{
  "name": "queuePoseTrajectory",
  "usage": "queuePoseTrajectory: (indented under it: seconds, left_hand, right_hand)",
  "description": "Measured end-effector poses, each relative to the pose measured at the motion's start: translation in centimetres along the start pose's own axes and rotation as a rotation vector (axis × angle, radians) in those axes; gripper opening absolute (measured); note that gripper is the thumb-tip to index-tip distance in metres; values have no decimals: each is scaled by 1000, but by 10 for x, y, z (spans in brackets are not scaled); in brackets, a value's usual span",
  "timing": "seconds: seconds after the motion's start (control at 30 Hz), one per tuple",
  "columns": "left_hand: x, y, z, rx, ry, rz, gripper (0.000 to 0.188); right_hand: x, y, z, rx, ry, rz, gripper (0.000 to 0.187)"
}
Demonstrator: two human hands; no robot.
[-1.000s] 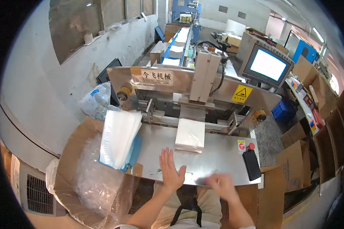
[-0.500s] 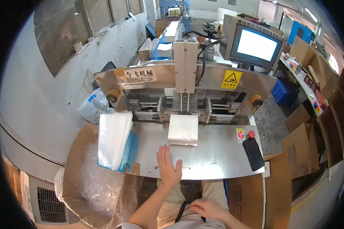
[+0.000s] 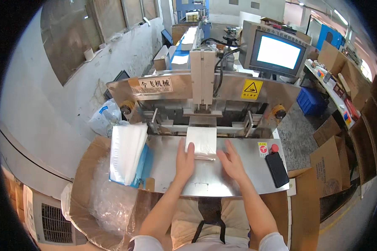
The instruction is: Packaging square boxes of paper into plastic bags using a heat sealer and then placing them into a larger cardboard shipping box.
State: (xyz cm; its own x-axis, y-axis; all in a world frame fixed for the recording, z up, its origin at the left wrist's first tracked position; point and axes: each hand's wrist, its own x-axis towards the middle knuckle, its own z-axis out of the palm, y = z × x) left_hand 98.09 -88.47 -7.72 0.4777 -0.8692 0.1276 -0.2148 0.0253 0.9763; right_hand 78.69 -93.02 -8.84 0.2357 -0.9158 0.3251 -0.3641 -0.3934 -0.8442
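Note:
A white square stack in clear film, perhaps paper napkins, lies on the steel worktop at the mouth of the machine. My left hand is at its left side, fingers stretched forward and thumb over the near left edge. On the other side my right hand is open, fingers pointing forward and thumb toward the near right corner. I cannot tell whether the right hand touches the film. Just behind the stack is the machine's vertical press column, with a flat bar at its lower end.
A pile of clear plastic bags rests on a blue holder at the left. Below it stands a carton of crumpled film. A black phone-like slab and a red button are at the right. A lit monitor stands behind.
My right hand has come up from my lap to the stack's right side. My left hand has moved forward to its left side. The machine's bar has lowered and its side arms have spread apart.

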Motion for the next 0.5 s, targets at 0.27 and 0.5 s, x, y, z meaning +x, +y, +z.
queuePoseTrajectory:
  seconds: [0.27, 0.5]
  left_hand:
    - [-66, 1, -9, -120, 32, -43, 40]
    - [-90, 5, -31, -262, -160, -199, 26]
  right_hand:
    - [-18, -26, -5, 543, -101, 406, 52]
    - [-70, -23, -48, 665, -163, 466, 85]
